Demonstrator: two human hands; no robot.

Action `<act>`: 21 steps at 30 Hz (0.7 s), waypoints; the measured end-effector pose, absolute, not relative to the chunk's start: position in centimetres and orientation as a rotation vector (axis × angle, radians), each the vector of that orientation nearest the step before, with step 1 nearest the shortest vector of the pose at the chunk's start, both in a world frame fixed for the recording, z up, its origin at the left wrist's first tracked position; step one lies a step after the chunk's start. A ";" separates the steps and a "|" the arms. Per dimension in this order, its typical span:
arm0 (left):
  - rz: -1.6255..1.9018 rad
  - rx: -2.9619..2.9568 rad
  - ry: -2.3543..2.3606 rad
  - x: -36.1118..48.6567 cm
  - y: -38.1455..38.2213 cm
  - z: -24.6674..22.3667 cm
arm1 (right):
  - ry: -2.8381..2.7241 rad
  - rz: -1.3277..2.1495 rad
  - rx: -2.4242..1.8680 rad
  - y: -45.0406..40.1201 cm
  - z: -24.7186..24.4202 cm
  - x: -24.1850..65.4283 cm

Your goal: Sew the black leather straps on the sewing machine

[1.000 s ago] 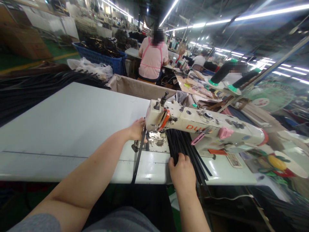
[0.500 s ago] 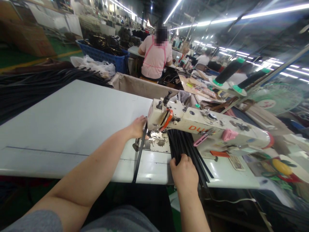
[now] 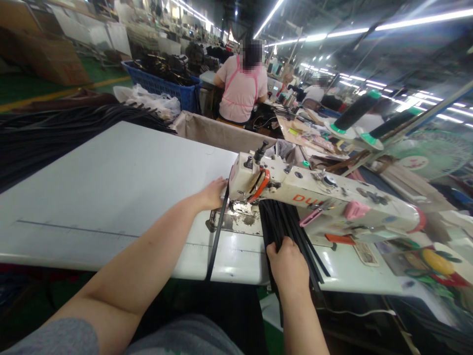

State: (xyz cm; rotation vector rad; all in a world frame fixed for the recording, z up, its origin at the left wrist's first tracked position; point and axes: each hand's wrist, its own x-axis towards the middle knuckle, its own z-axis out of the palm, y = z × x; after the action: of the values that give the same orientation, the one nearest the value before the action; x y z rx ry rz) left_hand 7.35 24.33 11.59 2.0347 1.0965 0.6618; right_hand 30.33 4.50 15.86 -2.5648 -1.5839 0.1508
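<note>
A long black strap (image 3: 218, 239) runs from the table's front edge up to the needle end of a white sewing machine (image 3: 284, 180). Beside the needle area, my left hand (image 3: 214, 194) is closed at the strap's far part, its fingertips partly hidden by the strap and the machine head. Under the machine arm lies a bundle of black straps (image 3: 279, 219), fanned toward the front edge. My right hand (image 3: 290, 264) closes over the near end of this bundle, and some straps hang below it past the edge. The metal needle plate (image 3: 242, 222) shows between both hands.
The white table (image 3: 111, 172) carries a printed ruler line. A pile of black straps (image 3: 66, 125) lies at the left. Behind stand a fabric-lined bin (image 3: 221, 135), a blue basket (image 3: 158, 88) and a seated person in pink (image 3: 238, 91). Thread cones (image 3: 356, 113) stand right.
The view has shifted slightly, moving everything a little rightward. My right hand has drawn a little toward me, and straps now hang below it past the table edge. My left hand stays beside the needle area.
</note>
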 end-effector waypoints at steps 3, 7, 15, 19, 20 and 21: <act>0.731 1.867 1.228 7.3 24.7 11.9 | -1.415 0.338 -2.473 4.8 16.3 31.6; 0.861 1.448 1.306 6.8 24.6 13.1 | -1.237 0.657 -2.247 4.3 17.3 32.4; 0.495 1.125 0.801 4.5 23.3 16.1 | -0.482 1.246 -1.555 2.2 17.4 30.9; 0.374 1.212 0.718 4.2 23.1 16.0 | -0.373 1.232 -1.554 1.8 16.7 30.1; 0.360 1.234 0.688 4.2 23.0 15.9 | -0.399 1.217 -1.574 1.7 16.5 30.0; 0.350 1.255 0.662 4.2 23.0 15.8 | -0.457 1.199 -1.605 1.6 16.2 30.1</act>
State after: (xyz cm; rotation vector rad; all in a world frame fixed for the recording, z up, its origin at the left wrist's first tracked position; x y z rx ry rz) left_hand 4.21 22.96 15.78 1.2555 0.6617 0.3505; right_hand 30.10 1.64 16.21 -1.6048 -0.4574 1.1994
